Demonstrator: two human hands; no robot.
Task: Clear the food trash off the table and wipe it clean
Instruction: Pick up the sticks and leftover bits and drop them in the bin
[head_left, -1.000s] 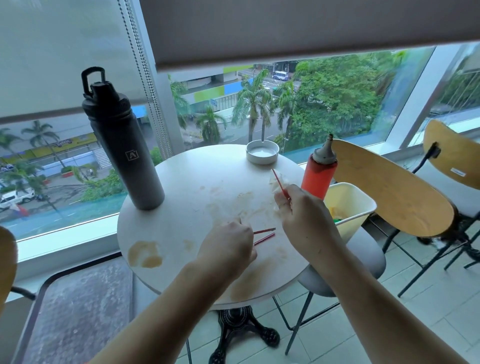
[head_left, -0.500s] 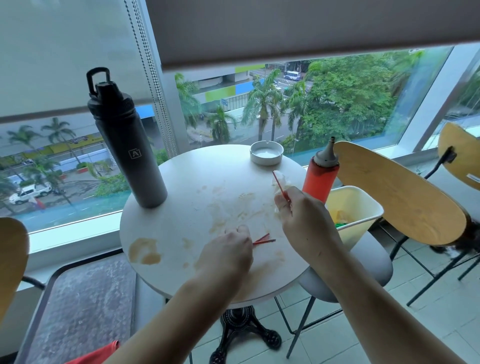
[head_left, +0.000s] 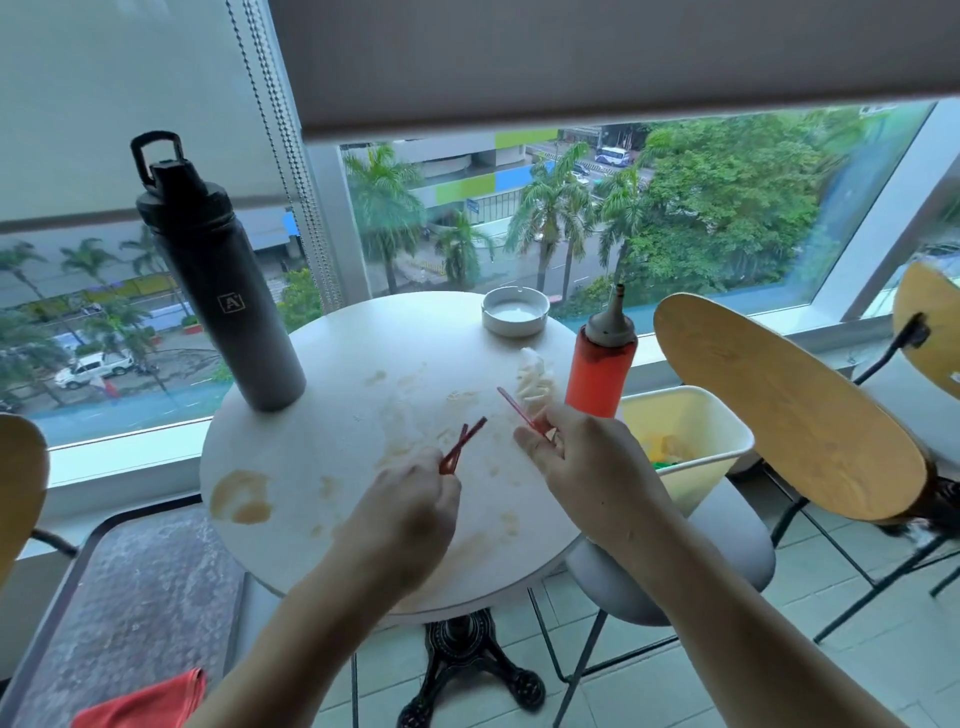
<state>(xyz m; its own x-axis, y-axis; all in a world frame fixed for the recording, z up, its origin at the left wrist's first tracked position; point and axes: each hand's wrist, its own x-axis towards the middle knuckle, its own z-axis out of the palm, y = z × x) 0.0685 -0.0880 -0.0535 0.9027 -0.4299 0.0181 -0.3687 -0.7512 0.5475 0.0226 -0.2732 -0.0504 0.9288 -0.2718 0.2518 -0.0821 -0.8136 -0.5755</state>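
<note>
At lower centre, the left hand (head_left: 410, 512) pinches two crossed thin red plastic sticks (head_left: 461, 445) above the stained round white table (head_left: 311, 467), while the right hand (head_left: 582, 462) grips a third red stick (head_left: 519, 410) together with a crumpled white tissue (head_left: 535, 382). Right of the table's edge, the cream plastic bin (head_left: 691, 415) holds yellow and green scraps. Farther back sits a shallow white round dish (head_left: 515, 312) whose contents I cannot tell.

soft window (head_left: 623, 218) daylight, wide-angle edge bending, slight overall softness.

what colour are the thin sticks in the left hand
Red. The two sticks cross in the left hand, clearest in the head view.
</note>
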